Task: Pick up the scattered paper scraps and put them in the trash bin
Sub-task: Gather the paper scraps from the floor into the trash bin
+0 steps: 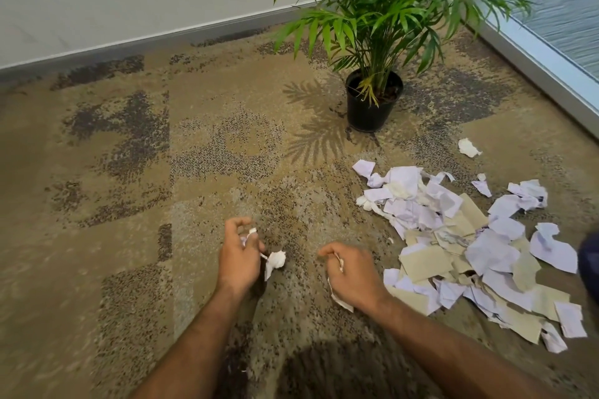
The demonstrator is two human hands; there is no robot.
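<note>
Head view of a carpeted floor (201, 152). At lower centre, the left hand (238, 257) curls its fingers around small white paper scraps (275, 260), one crumpled piece protruding at its right side. Just right of it, the right hand (351, 274) likewise closes on a white paper strip (338, 296) trailing below the palm. A large pile of white and tan paper scraps (466, 246) lies at right of the frame. A potted palm (374, 100) stands at upper centre-right, above the pile, near a window frame (531, 55).
</note>
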